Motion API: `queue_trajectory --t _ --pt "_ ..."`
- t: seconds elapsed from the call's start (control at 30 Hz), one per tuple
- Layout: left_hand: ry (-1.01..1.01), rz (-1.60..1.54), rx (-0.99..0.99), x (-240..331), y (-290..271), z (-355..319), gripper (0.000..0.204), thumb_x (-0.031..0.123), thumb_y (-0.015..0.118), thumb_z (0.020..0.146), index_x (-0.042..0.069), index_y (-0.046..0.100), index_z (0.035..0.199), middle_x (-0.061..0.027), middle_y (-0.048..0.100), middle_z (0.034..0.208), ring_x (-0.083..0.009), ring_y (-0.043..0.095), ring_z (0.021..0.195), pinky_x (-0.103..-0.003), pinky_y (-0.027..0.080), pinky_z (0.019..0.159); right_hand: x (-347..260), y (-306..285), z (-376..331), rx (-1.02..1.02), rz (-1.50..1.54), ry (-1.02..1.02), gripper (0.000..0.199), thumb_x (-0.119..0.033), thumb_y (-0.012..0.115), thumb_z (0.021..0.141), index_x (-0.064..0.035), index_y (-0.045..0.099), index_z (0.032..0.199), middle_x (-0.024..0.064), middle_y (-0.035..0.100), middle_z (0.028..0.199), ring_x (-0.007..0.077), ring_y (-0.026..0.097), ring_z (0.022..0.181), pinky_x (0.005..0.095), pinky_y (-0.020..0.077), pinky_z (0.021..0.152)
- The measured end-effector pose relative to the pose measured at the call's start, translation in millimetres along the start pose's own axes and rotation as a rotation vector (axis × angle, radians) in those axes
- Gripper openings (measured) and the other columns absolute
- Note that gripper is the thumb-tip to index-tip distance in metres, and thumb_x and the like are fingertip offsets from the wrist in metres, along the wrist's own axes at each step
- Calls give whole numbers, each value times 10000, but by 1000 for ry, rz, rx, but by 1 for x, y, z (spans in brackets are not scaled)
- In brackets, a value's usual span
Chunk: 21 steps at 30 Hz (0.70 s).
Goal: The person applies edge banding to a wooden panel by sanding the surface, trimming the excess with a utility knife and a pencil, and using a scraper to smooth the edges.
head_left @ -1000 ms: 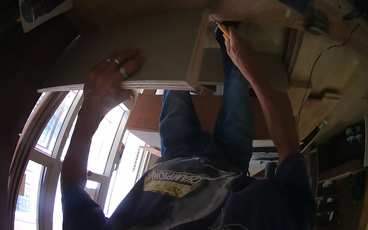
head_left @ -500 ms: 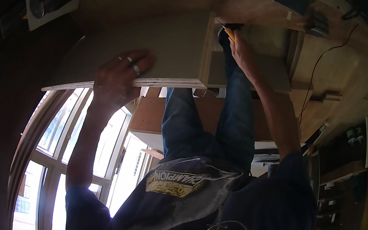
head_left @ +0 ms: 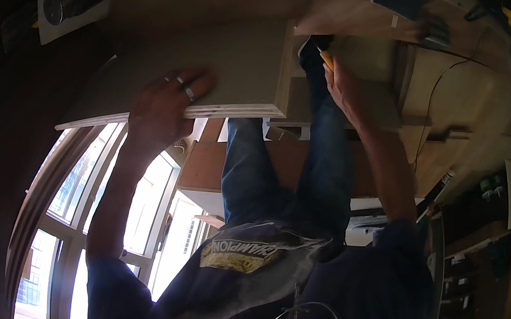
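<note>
A dark cloth shirt [head_left: 248, 287] with a pale print lies nearest. The left hand [head_left: 162, 103] grasps the near edge of a flat, matte grey-brown board [head_left: 239, 55], its rim showing pale layered plies. Near the board's far right corner, the right hand [head_left: 344, 89] is clenched round a slim tool [head_left: 327, 59] with a yellow-orange handle. Farther right, a dark shelved unit [head_left: 478, 240] holds small items too dim to identify.
</note>
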<state>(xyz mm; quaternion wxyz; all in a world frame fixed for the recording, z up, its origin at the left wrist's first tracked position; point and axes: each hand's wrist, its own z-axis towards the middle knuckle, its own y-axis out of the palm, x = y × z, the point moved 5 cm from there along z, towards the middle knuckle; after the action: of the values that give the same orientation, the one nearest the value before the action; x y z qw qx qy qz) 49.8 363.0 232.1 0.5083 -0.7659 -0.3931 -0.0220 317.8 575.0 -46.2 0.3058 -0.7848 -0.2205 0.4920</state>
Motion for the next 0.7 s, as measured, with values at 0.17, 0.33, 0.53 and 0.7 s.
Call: queue_trajectory --t 0.17,0.33,0.53,0.7 --pt "-98 -5 -9 -1 8 -7 550 5 713 751 187 679 1268 -78 705 1220 -314 705 1056 -416 602 876 -25 -10 27 -113 -30 42 240 -321 560 1055 -87 529 1102 141 610 644 340 658 586 464 510 503" --pt "-82 -46 -8 1 9 0 563 4 736 720 173 684 1254 -69 699 1218 -294 689 1099 -421 585 923 -33 3 34 -120 32 64 227 -317 577 1042 -104 510 1079 141 593 610 359 645 568 479 513 498" --pt "-42 -27 23 5 4 4 448 37 709 803 165 700 1232 -77 723 1196 -326 724 993 -409 611 814 -26 13 34 -54 62 63 215 -297 593 1034 -103 511 1077 138 594 609 355 649 572 475 515 499" --pt "-8 -22 28 6 2 5 424 58 706 812 138 700 1229 -81 724 1192 -324 724 1001 -409 608 829 -30 11 39 -88 74 62 210 -293 590 1034 -104 510 1078 132 598 608 354 652 576 471 520 500"
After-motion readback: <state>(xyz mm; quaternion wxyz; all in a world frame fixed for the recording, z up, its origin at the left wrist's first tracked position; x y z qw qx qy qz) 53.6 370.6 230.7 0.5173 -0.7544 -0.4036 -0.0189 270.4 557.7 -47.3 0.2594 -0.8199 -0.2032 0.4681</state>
